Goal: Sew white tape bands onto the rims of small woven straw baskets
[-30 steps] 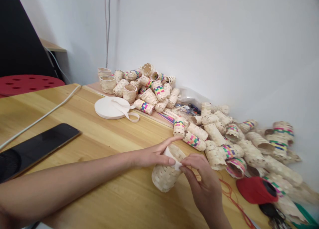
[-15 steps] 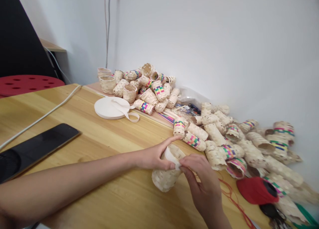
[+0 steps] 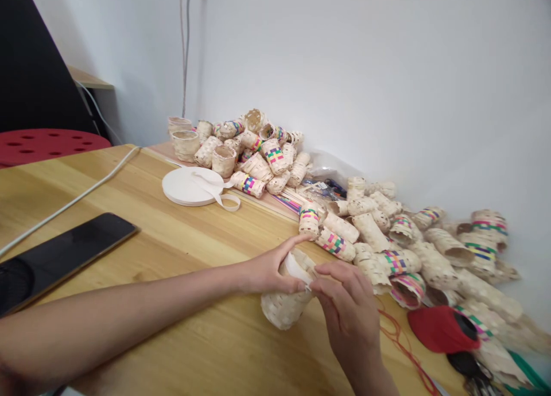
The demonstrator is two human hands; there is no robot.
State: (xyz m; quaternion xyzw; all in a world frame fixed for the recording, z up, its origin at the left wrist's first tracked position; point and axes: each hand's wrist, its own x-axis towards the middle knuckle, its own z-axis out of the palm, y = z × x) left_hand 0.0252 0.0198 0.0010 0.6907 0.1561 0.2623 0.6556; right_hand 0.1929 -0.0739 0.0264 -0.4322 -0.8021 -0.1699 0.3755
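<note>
left hand (image 3: 263, 274) grasps a cream cylindrical woven basket (image 3: 280, 312) inside the tan wooden table's (image 3: 185, 249) far edge. right hand (image 3: 350, 310) pinches the basket's flat white ribbon (image 3: 296, 268).

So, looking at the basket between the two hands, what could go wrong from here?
The white ribbon could pucker or slip at the rim of the basket, where the right hand pinches near the left thumb. If the grip of the left hand tightens, the woven wall might bend. The left fingers also reach close to a striped basket at the edge of the pile, so a small slip might knock it.
</note>
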